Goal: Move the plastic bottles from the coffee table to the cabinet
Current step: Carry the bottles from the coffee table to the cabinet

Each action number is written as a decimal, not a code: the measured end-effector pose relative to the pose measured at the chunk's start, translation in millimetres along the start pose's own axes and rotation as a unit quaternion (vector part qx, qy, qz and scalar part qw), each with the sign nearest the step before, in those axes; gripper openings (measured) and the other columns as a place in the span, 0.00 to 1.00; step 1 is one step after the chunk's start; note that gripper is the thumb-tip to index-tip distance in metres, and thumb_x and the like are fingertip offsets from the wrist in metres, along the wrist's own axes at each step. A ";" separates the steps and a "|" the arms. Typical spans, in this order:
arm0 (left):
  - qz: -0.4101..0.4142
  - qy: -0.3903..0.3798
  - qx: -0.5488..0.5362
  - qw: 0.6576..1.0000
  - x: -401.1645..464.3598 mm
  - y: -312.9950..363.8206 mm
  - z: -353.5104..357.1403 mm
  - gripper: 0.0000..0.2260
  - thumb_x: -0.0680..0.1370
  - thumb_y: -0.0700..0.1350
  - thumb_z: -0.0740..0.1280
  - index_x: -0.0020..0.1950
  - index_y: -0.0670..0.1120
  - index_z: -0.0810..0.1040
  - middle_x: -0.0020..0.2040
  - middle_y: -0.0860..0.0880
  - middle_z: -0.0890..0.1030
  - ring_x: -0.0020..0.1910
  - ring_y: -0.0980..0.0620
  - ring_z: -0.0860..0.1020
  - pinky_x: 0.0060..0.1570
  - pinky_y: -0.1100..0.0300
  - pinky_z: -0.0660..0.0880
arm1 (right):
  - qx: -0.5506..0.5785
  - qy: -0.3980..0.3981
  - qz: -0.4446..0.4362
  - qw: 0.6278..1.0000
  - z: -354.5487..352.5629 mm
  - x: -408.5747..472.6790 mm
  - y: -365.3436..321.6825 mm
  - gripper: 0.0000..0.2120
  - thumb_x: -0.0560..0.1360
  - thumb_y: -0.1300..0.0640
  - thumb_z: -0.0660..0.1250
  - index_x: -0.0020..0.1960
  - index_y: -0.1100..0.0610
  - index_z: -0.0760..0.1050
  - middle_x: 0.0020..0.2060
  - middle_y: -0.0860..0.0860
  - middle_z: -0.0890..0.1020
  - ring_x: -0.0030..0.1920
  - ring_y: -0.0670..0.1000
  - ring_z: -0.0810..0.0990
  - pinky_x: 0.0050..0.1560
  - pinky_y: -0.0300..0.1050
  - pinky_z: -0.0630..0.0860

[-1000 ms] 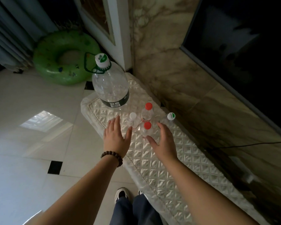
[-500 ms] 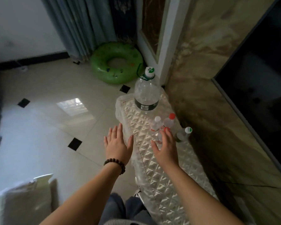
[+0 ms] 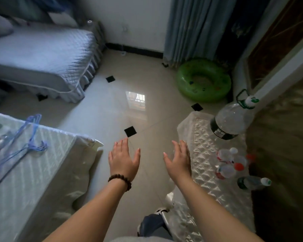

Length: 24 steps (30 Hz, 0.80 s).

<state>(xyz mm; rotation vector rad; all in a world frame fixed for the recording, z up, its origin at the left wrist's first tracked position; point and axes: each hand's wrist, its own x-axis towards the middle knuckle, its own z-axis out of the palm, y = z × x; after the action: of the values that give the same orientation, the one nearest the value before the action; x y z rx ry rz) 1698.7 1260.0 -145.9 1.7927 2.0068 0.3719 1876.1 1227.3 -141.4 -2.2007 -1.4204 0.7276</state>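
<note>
On the right, a low cabinet with a quilted white cover (image 3: 201, 154) carries a large clear jug with a green handle (image 3: 232, 120) and several small plastic bottles: a white-capped one (image 3: 225, 153), a red-capped one (image 3: 228, 170) and a green-labelled one (image 3: 254, 183). My right hand (image 3: 179, 160) hovers open over the cabinet's left edge, apart from the bottles. My left hand (image 3: 123, 158), with a bead bracelet on its wrist, is open over the floor and holds nothing. At the left stands a table with a pale cover (image 3: 47, 172).
Blue clothes hangers (image 3: 19, 145) lie on the covered table. A bed with a grey quilt (image 3: 42, 55) fills the upper left. A green swim ring (image 3: 203, 80) lies on the tiled floor by the curtains (image 3: 196, 27). A dark marble wall runs along the right.
The view has swung left, away from the cabinet toward the room. Both hands have drawn back from the bottle cluster and stayed open and empty. The covered table and bed have come into view.
</note>
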 end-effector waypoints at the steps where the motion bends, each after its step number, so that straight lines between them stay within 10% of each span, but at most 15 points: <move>1: -0.018 0.010 -0.009 1.000 -5.8 -15.2 -8.2 0.30 0.78 0.59 0.57 0.76 0.48 0.55 0.77 0.48 0.59 0.76 0.49 0.53 0.74 0.48 0.49 | -0.003 -0.012 -0.014 1.000 9.3 -5.1 -11.1 0.28 0.77 0.48 0.62 0.74 0.53 0.60 0.77 0.54 0.54 0.77 0.54 0.49 0.75 0.49 0.52; 24: -0.390 0.247 -0.056 0.885 -302.7 -368.3 -166.0 0.27 0.76 0.55 0.63 0.71 0.44 0.65 0.70 0.42 0.69 0.72 0.42 0.63 0.69 0.43 0.60 | -0.070 -0.260 -0.323 0.907 236.6 -299.9 -226.5 0.24 0.77 0.51 0.63 0.71 0.54 0.64 0.76 0.55 0.55 0.77 0.54 0.48 0.76 0.50 0.51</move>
<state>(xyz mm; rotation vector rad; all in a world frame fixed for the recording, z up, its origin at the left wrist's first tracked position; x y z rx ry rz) 1321.0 925.4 -132.1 0.7247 2.7711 0.6973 1466.7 1055.5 -129.1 -1.4893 -2.3603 1.0110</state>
